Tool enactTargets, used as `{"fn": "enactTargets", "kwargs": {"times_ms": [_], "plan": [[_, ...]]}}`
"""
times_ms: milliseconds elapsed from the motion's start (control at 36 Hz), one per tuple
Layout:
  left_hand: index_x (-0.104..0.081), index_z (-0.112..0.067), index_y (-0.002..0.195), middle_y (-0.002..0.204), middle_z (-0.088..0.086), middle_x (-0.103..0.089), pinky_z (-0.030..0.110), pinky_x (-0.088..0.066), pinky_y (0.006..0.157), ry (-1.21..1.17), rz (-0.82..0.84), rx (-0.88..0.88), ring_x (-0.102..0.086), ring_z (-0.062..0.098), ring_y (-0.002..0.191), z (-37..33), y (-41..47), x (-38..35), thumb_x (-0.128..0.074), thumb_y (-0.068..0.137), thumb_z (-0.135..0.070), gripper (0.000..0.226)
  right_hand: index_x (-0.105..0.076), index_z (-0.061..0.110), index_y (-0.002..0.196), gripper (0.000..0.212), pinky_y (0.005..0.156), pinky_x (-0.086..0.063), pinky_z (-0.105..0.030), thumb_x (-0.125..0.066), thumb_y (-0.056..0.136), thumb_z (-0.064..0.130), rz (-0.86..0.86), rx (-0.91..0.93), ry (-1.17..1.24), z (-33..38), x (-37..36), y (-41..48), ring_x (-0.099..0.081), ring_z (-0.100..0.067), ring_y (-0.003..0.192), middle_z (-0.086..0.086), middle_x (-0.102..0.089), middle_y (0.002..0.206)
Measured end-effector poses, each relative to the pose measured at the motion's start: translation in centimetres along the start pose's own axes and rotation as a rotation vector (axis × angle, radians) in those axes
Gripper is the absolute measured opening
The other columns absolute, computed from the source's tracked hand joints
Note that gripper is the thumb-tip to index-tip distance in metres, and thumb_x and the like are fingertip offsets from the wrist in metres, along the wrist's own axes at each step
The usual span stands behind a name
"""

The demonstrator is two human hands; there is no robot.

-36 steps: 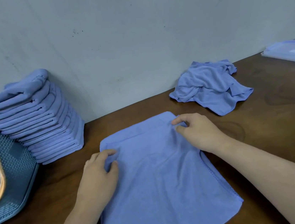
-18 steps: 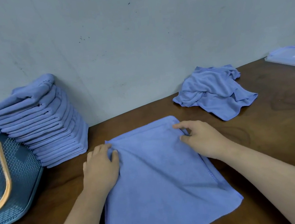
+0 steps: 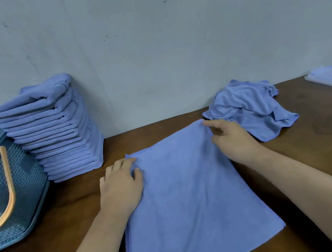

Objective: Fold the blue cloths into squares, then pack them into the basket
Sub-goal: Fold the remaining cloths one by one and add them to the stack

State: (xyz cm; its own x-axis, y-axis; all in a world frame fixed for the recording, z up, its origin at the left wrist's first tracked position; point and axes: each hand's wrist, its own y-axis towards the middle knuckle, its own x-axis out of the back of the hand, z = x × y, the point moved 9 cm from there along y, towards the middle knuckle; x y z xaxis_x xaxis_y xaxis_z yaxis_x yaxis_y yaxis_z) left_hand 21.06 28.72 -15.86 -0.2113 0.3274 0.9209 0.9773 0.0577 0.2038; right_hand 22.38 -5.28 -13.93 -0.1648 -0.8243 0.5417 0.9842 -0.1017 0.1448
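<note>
Left hand (image 3: 120, 186) and right hand (image 3: 231, 138) pinch far corners of the blue cloth (image 3: 190, 196) (fleecy, square).

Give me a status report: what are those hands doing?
Left hand, right hand pinching far corners of spread cloth. Not yet folded. Crumpled pile just beyond right hand.

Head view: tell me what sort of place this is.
Probably a plain workroom for folding laundry: a brown wooden table against a bare grey wall, a tall stack of folded blue cloths beside a blue basket, and a crumpled pile waiting.
</note>
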Motion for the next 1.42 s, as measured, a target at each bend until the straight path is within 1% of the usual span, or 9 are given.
{"fn": "enactTargets", "kwargs": {"times_ms": [111,167,417,583,694,833,1056,1250,1417], "plan": [[-0.05,-0.036,0.15,0.155,-0.011,-0.048,0.041,-0.031,0.113,-0.009,0.011,0.008,-0.039,0.016,0.141,0.1,0.1,-0.2,-0.042,0.106,-0.039,0.045,-0.072,0.037,0.126,0.04,0.093,-0.053,-0.031,-0.057,0.095,0.018,0.049,0.002,-0.204,-1.5,-1.6,-0.4,-0.067,-0.007,0.105,0.019,-0.072,0.115],[-0.048,-0.035,0.153,0.158,-0.012,-0.045,0.042,-0.029,0.116,-0.009,0.018,0.013,-0.037,0.015,0.144,0.1,0.2,-0.2,-0.04,0.106,-0.04,0.048,-0.071,0.035,0.129,0.035,0.094,-0.048,-0.027,-0.06,0.098,0.022,0.015,0.016,-0.261,-1.5,-1.3,-0.5,-0.063,-0.007,0.112,0.022,-0.066,0.12],[-0.035,-0.033,0.163,0.169,-0.014,-0.031,0.041,-0.017,0.126,0.009,0.069,0.018,-0.024,0.012,0.155,0.2,0.4,-0.6,-0.034,0.107,-0.038,0.056,-0.066,0.041,0.134,0.036,0.1,-0.046,-0.03,-0.061,0.099,0.033,0.053,0.028,-0.289,-1.1,-1.7,0.3,-0.061,-0.008,0.114,0.022,-0.063,0.126],[-0.036,-0.035,0.162,0.169,-0.015,-0.031,0.042,-0.016,0.126,0.012,0.07,0.018,-0.024,0.011,0.154,0.3,0.5,-0.5,-0.032,0.107,-0.039,0.055,-0.072,0.049,0.104,0.02,0.093,-0.051,-0.034,-0.055,0.099,0.04,0.089,0.093,-0.395,0.2,-2.7,2.9,-0.062,-0.009,0.103,0.02,-0.06,0.109],[-0.038,-0.035,0.16,0.168,-0.015,-0.032,0.043,-0.017,0.126,-0.003,0.091,0.003,-0.025,0.012,0.154,0.1,0.4,-0.5,-0.034,0.106,-0.039,0.054,-0.068,0.043,0.128,0.031,0.089,-0.052,-0.038,-0.054,0.102,0.036,-0.032,0.101,-0.447,-1.0,-2.2,2.6,-0.062,-0.011,0.103,0.018,-0.058,0.113],[-0.043,-0.034,0.158,0.164,-0.015,-0.039,0.044,-0.027,0.119,-0.081,0.063,0.04,-0.036,0.018,0.146,0.5,1.0,0.9,-0.038,0.105,-0.034,0.053,-0.064,0.036,0.138,0.036,0.081,-0.054,-0.038,-0.049,0.105,0.034,-0.027,0.15,-0.54,-0.6,-3.1,2.5,-0.065,-0.016,0.101,0.018,-0.055,0.128],[-0.015,-0.037,0.168,0.175,-0.019,-0.011,0.045,-0.011,0.128,0.011,0.143,0.023,-0.008,0.012,0.161,0.4,1.3,-1.3,-0.026,0.108,-0.053,0.063,-0.061,0.031,0.143,0.04,0.074,-0.056,-0.038,-0.045,0.107,0.036,-0.043,0.17,-0.615,-1.1,-3.5,2.7,-0.066,-0.019,0.092,0.017,-0.053,0.127],[-0.014,-0.04,0.168,0.174,-0.02,-0.01,0.044,-0.008,0.128,0.057,0.179,0.009,-0.008,0.012,0.161,0.8,1.4,-1.8,-0.02,0.108,-0.055,0.062,-0.052,0.023,0.153,0.048,0.075,-0.057,-0.043,-0.046,0.107,0.035,-0.11,0.189,-0.556,-0.6,-2.9,2.9,-0.065,-0.023,0.094,0.01,-0.051,0.135],[-0.016,-0.04,0.168,0.175,-0.019,-0.012,0.047,-0.012,0.128,-0.026,0.162,0.018,-0.01,0.012,0.161,0.7,1.4,-1.0,-0.028,0.108,-0.053,0.062,-0.059,0.029,0.145,0.046,0.086,-0.047,-0.041,-0.043,0.106,0.046,-0.098,0.218,-0.796,-0.6,-4.0,2.4,-0.05,-0.022,0.114,0.009,-0.056,0.131]]}}
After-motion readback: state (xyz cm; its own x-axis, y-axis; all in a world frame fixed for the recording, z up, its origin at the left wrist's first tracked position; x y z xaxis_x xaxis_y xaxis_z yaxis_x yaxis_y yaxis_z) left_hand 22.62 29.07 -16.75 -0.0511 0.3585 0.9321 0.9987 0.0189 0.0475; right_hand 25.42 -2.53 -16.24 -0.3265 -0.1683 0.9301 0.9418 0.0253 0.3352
